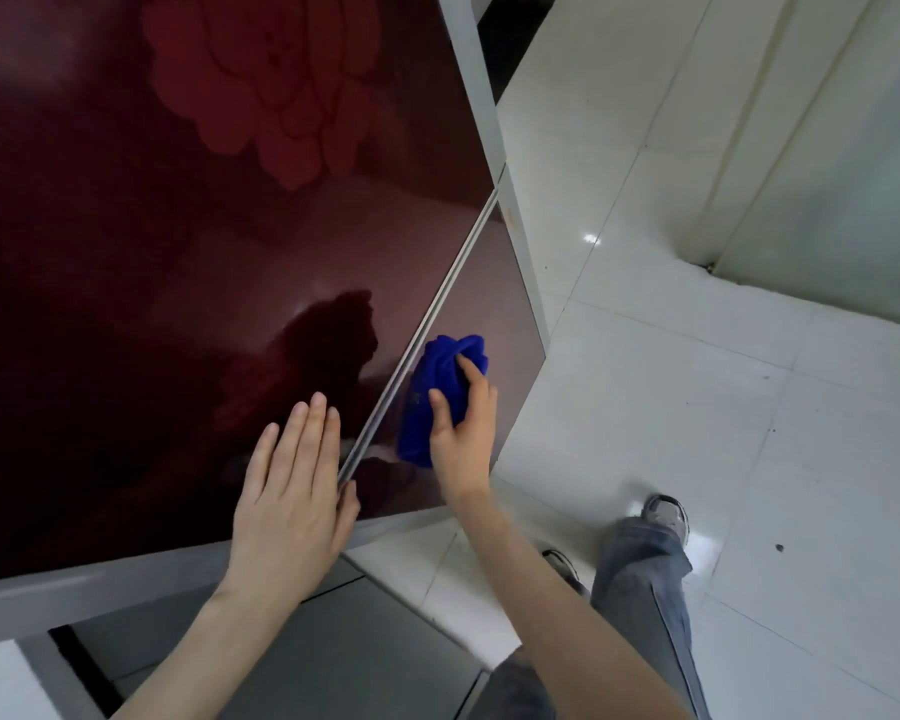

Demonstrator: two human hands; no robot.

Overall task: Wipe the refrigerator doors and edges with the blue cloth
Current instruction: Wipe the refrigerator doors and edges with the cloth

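A glossy dark red refrigerator door (178, 252) with a flower pattern fills the left and top of the view. A metal seam (427, 324) divides it from a second red door panel (489, 283) to the right. My left hand (297, 491) lies flat with straight fingers on the big door, its thumb at the seam. My right hand (463, 423) grips a bunched blue cloth (437, 392) and presses it against the smaller panel just right of the seam.
The doors have grey side edges (520, 241) and a grey lower edge (126, 579). White glossy floor tiles (697, 407) spread to the right. My legs in grey trousers (640, 574) and sneakers (666, 511) stand close to the refrigerator.
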